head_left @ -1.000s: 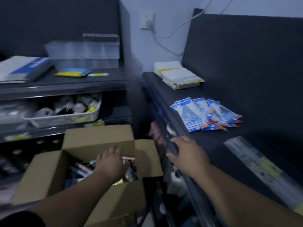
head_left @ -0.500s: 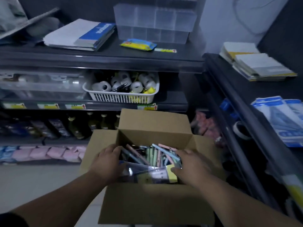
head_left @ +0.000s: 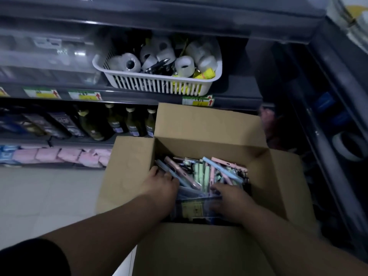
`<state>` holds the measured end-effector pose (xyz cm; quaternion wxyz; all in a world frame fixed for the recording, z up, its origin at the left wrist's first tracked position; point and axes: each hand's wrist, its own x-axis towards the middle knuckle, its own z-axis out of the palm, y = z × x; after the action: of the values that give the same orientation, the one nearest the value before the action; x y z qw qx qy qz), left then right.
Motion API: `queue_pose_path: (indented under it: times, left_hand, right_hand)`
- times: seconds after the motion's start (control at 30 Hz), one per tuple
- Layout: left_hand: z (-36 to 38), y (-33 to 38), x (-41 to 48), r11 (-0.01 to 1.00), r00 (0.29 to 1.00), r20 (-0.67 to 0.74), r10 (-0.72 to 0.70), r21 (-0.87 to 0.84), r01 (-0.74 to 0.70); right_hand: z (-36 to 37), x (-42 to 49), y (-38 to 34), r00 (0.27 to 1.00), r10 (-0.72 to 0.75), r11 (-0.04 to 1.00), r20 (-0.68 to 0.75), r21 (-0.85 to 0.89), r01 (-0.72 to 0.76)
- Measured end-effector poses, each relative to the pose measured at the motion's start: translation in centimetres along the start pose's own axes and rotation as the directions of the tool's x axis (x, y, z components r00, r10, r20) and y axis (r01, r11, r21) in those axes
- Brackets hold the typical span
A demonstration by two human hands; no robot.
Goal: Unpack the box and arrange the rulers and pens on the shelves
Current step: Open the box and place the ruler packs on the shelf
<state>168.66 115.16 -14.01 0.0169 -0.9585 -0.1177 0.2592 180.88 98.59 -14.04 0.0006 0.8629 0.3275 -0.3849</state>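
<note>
both hands are in the box (head_left: 199,124); left hand (head_left: 161,188) and right hand (head_left: 231,198) curl around a clear packet (head_left: 196,208), pens (head_left: 207,174) at 12 o'clock from them

A shop: price tags (head_left: 85,95) front dark shelves (head_left: 127,98) of bottles (head_left: 132,124).

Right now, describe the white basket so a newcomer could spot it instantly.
Start from the open cardboard box with both hands inside and look straight up past its rear flap to the dark shelf above. The white basket sits there at the front edge, over a yellow price tag. Its slotted sides and load of white tape rolls set it apart from the clear bins beside it.
</note>
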Motion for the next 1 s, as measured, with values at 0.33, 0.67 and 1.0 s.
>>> queue_pose_path:
  times: [0.33,0.67,1.0]
  left_hand:
    - [0.7,1.3,0.8,0.934,0.995,-0.096,0.017,-0.353,-0.050]
    - [-3.0,0.6,0.2,0.653,0.942,-0.179,-0.285,-0.756,0.054]
    - [-2.0,3.8,-0.2,-0.085,0.976,0.077,-0.204,-0.995,0.060]
  right_hand:
    - [-1.8,0.6,1.1,0.979,-0.190,0.980,-0.073,0.050,0.194]
    - [-6.4,-1.1,1.7,0.856,-0.001,0.823,-0.517,0.486,0.294]
    - [-2.0,-1.3,2.4,0.980,0.151,0.486,-0.133,0.873,0.043]
